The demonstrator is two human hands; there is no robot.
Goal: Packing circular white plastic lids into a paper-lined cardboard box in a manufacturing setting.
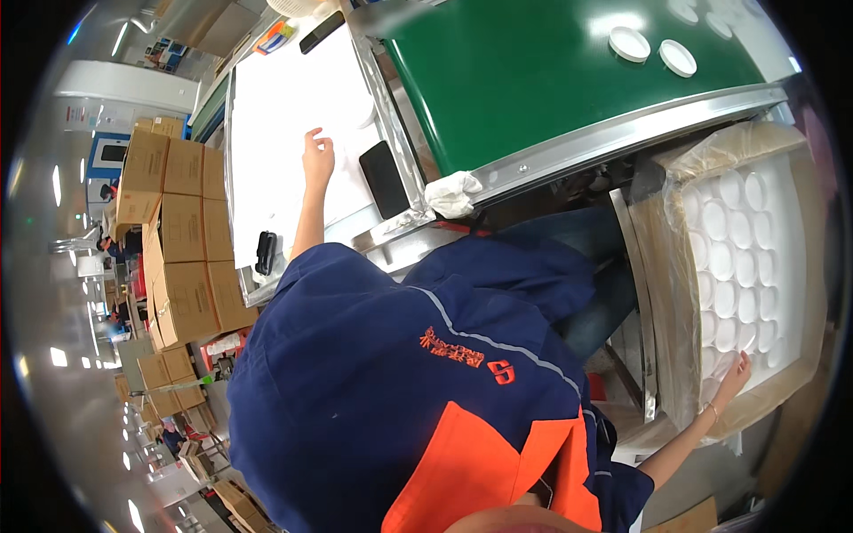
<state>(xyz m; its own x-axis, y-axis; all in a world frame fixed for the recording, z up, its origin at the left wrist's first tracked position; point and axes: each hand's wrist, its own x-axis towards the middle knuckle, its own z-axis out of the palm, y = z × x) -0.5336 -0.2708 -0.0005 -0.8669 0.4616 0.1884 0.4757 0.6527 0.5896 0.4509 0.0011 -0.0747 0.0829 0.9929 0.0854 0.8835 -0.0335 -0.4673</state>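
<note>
Over the white tabletop [271, 98], my left hand [318, 162] is held with its fingers apart and loosely bent, with nothing visible between them. A pale round shape [361, 108], hard to make out against the white surface, lies near its fingertips. On the right, my right hand [732, 377] reaches into a cardboard box [668, 293] lined with clear plastic. Rows of white round lids [724, 299] fill the box. The fingers of that hand are pinched at the edge of a lid at the near end of the rows.
Two white round lids [629, 44] lie on a green conveyor belt [506, 80] with a metal edge. A black phone [384, 180], a white cloth [453, 194] and a black case [266, 252] are near the table's edges. Stacked cartons [185, 226] stand at left.
</note>
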